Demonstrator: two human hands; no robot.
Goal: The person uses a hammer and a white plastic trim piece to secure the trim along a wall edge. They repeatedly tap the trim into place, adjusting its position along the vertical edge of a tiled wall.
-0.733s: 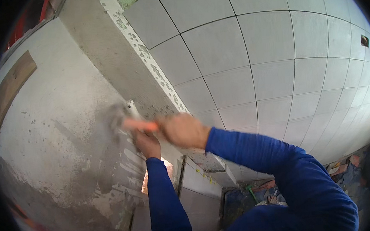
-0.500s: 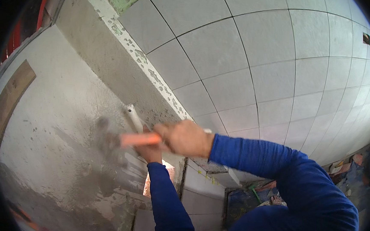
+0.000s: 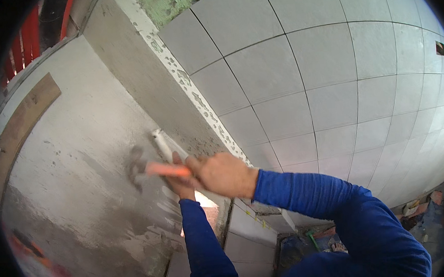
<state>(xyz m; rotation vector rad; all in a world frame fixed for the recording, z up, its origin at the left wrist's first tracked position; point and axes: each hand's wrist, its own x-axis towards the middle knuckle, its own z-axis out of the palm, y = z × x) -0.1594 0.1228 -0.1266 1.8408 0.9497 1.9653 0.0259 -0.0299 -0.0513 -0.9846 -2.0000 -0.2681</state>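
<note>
My right hand point(image 3: 227, 175) is closed round the orange handle of a hammer point(image 3: 168, 169). The hammer's dark head, smeared by motion, is over the plastered wall left of my hands. Behind the handle, my left hand point(image 3: 182, 186) is closed about the lower part of a white pipe point(image 3: 162, 142). The pipe slants up and left along the corner of the plaster, its upper end showing a dark spot. The hammer and my right hand partly hide my left fingers.
Pale tiles point(image 3: 268, 58) cover the wall to the right. A wooden board point(image 3: 25, 124) lies against the plaster at far left. A bright opening point(image 3: 204, 200) shows by my left wrist. Rubble point(image 3: 422, 208) lies on the floor at lower right.
The view has shifted, so the walls sit a little lower and further right. The hammer's head is slightly closer to the pipe and less blurred. Both hands keep their hold.
</note>
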